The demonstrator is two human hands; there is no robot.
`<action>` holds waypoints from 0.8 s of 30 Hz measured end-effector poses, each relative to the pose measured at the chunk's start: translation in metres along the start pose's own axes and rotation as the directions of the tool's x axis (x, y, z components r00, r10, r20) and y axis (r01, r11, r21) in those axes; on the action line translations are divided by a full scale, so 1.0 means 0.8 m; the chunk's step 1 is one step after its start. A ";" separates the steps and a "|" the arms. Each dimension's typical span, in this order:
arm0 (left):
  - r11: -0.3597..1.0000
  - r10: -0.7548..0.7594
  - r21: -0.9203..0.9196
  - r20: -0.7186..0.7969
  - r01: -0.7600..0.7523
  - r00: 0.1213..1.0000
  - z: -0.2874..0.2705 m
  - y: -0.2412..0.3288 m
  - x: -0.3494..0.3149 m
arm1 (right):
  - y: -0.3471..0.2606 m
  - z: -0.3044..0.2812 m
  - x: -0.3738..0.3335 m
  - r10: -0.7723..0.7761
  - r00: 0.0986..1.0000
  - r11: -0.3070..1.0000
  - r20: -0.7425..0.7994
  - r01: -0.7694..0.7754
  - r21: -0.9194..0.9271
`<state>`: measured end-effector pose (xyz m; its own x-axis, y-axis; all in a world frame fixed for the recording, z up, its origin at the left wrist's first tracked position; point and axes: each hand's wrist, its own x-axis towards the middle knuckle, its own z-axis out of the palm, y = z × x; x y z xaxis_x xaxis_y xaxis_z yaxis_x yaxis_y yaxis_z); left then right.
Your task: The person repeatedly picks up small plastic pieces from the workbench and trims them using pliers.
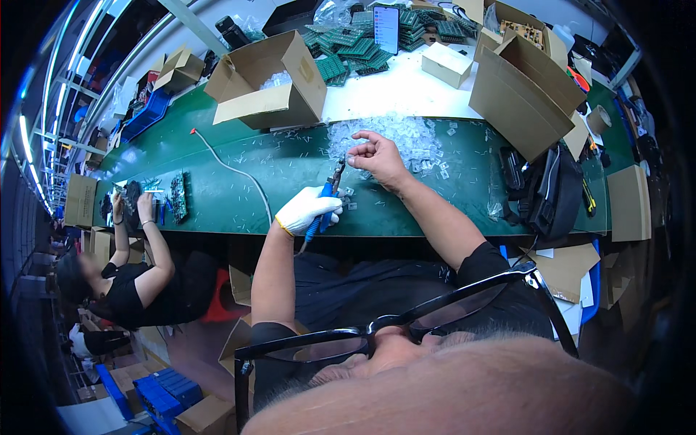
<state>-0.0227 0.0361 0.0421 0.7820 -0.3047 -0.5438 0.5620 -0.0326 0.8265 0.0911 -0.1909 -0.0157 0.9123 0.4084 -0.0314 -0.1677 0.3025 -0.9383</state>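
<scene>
My left hand (pixel 303 210), in a white glove, is closed round the blue handles of a pair of pliers (pixel 326 193), whose dark jaws point up and away from me. Just beyond the jaw tips is my bare right hand (pixel 383 163), its thumb and forefinger pinched together. Whatever lies in that pinch is too small to make out. Behind and beside the right hand spreads a heap of small clear plastic pieces (pixel 417 141) on the green tabletop (pixel 239 156). A few loose pieces lie by the pliers.
Open cardboard boxes stand at the back left (pixel 308 69) and right (pixel 518 94). Between them are green circuit boards (pixel 351 47), a phone (pixel 386 29) and a white box (pixel 446 65). A black bag (pixel 554 192) sits right; a grey hose (pixel 232 168) lies left. Another person (pixel 138 283) works further left.
</scene>
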 end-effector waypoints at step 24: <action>0.944 0.183 -0.232 -0.224 -0.235 0.957 -0.017 -0.034 0.010 | 0.006 0.004 -0.009 -0.098 0.995 0.916 0.033 0.103 -0.387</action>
<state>-0.0283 0.0474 0.0137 0.9119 -0.0849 -0.4016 0.4093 0.2617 0.8741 0.0824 -0.1896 -0.0190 0.9116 0.4048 0.0719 0.0847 -0.0139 -0.9963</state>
